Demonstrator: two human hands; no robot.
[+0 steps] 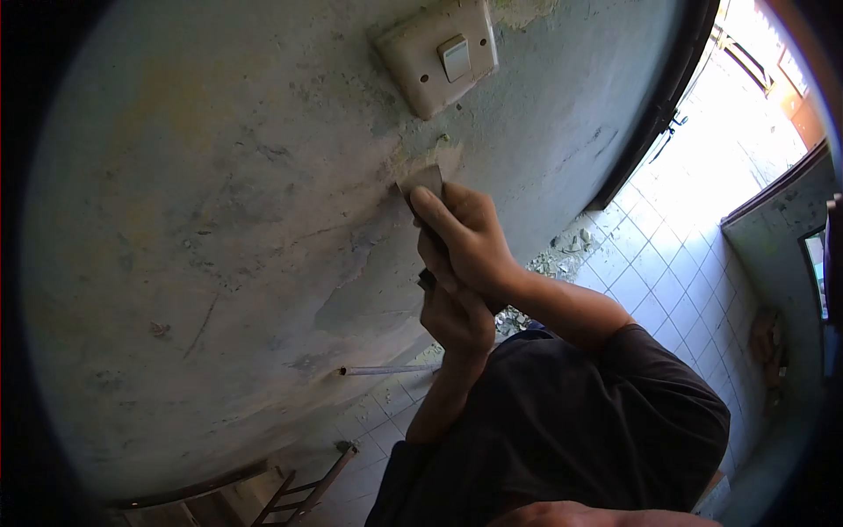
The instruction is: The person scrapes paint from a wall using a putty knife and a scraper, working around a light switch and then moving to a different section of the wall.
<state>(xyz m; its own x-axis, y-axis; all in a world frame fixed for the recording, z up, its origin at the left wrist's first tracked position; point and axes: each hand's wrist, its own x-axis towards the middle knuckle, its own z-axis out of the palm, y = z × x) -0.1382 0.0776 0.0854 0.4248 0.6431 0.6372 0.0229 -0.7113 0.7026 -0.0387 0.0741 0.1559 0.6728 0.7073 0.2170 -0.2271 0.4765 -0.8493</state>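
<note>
A scraper [428, 178] with a flat metal blade has its edge against the wall [263, 220], just below the light switch [435, 57]. My right hand [470, 233] is wrapped round it, the thumb pressed on the blade. Lower down, my left hand [458, 323] closes round the lower part of the handle, whose dark end shows beside the fingers. Peeled, patchy paint and a greyer bare patch surround the blade.
Paint flakes [571, 250] lie on the tiled floor [654, 263] along the wall. A pipe [386, 370] stands out near my left forearm. A wooden ladder-like frame [307, 496] is at the bottom left. An open doorway [702, 132] is at the upper right.
</note>
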